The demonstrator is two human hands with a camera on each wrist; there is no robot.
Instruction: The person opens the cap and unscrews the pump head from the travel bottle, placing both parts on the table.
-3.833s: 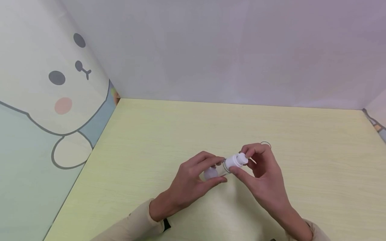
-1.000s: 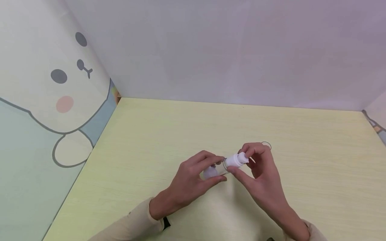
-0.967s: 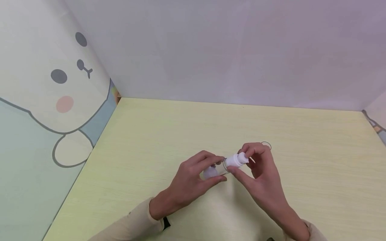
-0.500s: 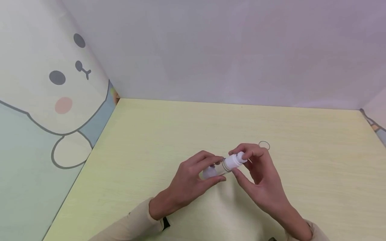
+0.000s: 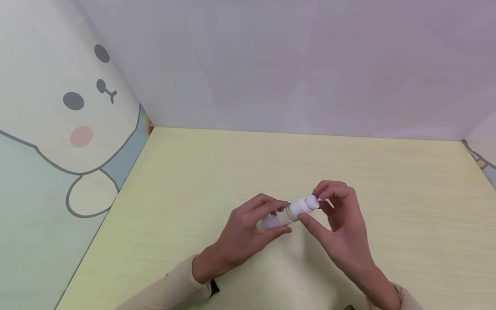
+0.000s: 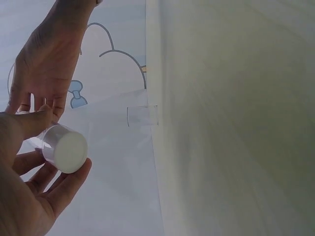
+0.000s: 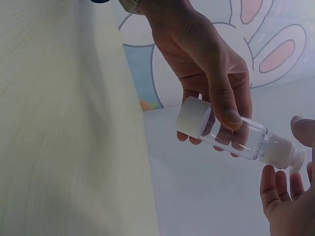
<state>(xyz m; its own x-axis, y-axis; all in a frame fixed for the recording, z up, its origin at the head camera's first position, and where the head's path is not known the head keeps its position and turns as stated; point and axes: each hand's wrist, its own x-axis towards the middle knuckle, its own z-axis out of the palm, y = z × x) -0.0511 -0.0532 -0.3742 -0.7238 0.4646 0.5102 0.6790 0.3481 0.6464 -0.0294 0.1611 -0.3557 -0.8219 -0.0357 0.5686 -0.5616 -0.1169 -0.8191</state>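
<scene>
A clear bottle with a white base is held tilted above the table by my left hand. Its thumb and fingers wrap the bottle's body, as the right wrist view also shows. At the bottle's other end sits a white pump top. My right hand is spread loosely around that pump top. In the right wrist view a fingertip lies against or close to the white collar, while the thumb stands apart from it. The head view does not settle whether the thumb touches.
Below the hands lies a pale yellow wood-grain table. A plain light wall rises at its back edge. At the left stands a panel with a cartoon animal.
Half a second ago my right fingers reached farther over the white pump top; now they have drawn back to the right and spread. My left hand and the bottle have hardly moved.
</scene>
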